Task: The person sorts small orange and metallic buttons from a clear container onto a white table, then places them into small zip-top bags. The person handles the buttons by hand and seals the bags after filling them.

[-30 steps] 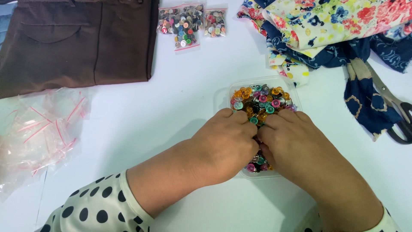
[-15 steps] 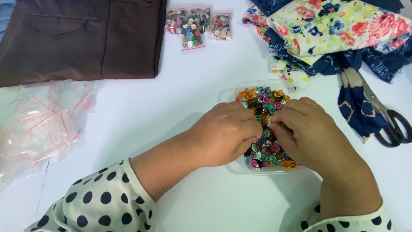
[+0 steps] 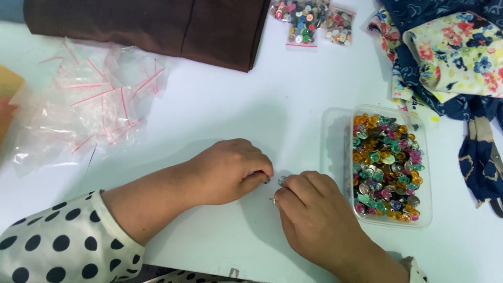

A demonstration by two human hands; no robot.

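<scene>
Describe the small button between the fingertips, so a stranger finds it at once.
Start from the clear plastic tray of colourful buttons on the white table. Just left of it, the left hand and right hand meet. The small greenish round button sits alone at their fingertips, outside the tray.

Smooth white tabletop [image 3: 220, 120] fills the view, evenly lit, soft shadows. Dark brown folded cloth [image 3: 157, 26] at far edge, up-left of the grip. No walls, floor or windows visible.
</scene>
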